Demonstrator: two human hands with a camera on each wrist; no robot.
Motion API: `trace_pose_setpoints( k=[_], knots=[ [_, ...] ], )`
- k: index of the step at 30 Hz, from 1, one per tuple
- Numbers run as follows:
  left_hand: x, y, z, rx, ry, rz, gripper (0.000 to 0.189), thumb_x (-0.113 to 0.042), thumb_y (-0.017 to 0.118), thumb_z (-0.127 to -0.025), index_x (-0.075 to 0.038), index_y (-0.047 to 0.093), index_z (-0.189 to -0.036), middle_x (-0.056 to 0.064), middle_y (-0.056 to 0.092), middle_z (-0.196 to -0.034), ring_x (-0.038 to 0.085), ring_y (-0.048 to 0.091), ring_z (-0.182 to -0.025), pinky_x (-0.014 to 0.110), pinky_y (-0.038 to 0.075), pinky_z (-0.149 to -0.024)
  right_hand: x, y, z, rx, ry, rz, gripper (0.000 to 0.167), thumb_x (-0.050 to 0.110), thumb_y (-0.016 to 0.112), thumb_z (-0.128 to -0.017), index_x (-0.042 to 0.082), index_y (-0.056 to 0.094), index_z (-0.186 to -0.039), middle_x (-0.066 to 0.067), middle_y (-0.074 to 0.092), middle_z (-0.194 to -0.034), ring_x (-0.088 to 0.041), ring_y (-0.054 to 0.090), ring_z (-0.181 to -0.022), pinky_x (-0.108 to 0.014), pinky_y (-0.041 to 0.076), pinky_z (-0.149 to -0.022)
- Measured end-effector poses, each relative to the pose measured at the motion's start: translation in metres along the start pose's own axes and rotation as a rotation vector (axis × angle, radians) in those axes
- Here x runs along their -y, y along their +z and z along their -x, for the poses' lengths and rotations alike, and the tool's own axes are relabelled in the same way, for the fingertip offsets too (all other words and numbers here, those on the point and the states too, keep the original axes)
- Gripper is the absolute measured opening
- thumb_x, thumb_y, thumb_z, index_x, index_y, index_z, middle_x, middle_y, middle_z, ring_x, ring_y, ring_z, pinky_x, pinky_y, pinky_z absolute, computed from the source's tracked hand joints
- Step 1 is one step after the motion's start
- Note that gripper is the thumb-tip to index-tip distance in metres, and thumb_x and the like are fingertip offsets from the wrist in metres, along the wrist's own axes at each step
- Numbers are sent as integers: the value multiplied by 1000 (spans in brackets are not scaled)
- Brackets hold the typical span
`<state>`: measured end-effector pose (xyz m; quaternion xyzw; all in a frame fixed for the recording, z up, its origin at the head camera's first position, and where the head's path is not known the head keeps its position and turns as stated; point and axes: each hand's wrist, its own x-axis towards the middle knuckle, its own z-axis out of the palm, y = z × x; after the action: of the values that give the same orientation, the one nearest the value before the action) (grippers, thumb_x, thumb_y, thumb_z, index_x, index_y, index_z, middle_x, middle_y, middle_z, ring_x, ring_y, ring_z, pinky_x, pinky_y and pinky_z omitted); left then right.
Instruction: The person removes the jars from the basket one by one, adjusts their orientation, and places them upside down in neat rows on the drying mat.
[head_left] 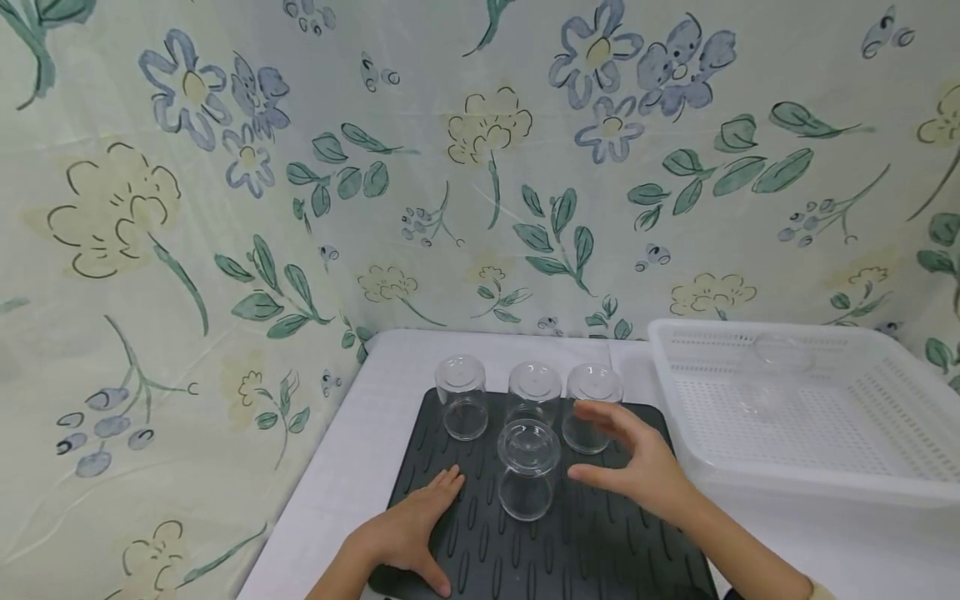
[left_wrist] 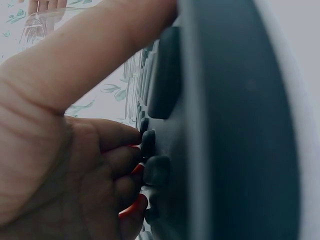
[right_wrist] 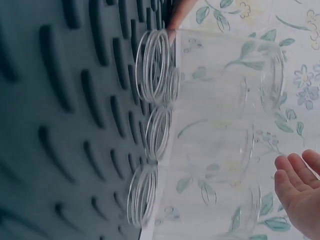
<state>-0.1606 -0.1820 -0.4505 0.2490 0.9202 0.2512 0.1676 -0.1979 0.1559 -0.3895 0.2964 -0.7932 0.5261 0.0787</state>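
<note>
Several clear glasses stand upside down on a black ribbed mat (head_left: 600, 550). A back row holds a left glass (head_left: 462, 400), a middle glass (head_left: 534, 385) and a right glass (head_left: 592, 387); a front glass (head_left: 527, 483) stands nearer me. My left hand (head_left: 412, 521) rests on the mat's left side, fingers straight and thumb spread, left of the front glass. Just right of that glass my right hand (head_left: 641, 467) is raised, thumb and fingers apart with nothing between them. In the right wrist view its fingers (right_wrist: 295, 180) are clear of the glasses (right_wrist: 220, 65).
To the right stands a white perforated plastic basket (head_left: 795, 479), with a clear glass (head_left: 780, 357) inside. A white cloth (head_left: 337, 433) covers the table under the mat. Floral fabric (head_left: 465, 183) hangs behind and on the left.
</note>
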Motion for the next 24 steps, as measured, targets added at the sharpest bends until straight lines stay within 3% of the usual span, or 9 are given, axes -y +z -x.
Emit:
trace_pose_setpoints(
  k=[5,15,21,24],
  knots=[
    [-1,0,0,3,-2,-2,130,-46,94,-55,-1,23,-154,13,17,-161,29,15,-147,56,24,-112,0,-22,7,-57,3,49,67,6,84,-75,-1,52,-134,-16,57,-129,1,51,-117,-12,39,-96],
    [3,0,1,12,11,30,130,-46,93,-56,-2,20,-155,12,15,-161,29,13,-147,55,22,-113,-15,-59,25,-128,82,150,61,6,80,-81,2,52,-135,10,59,-122,5,52,-112,-8,40,-92],
    [3,-1,1,15,6,40,131,-46,93,-56,-2,20,-155,12,14,-162,29,12,-148,57,22,-112,-25,-81,31,-165,91,187,57,4,77,-83,-4,51,-133,7,61,-121,8,52,-110,-6,39,-89],
    [2,-2,0,20,3,53,130,-45,93,-56,-3,20,-155,11,13,-162,29,12,-148,57,21,-112,-31,-92,34,-180,104,191,55,3,76,-84,-6,51,-132,13,60,-119,9,53,-107,-5,40,-88]
  ],
)
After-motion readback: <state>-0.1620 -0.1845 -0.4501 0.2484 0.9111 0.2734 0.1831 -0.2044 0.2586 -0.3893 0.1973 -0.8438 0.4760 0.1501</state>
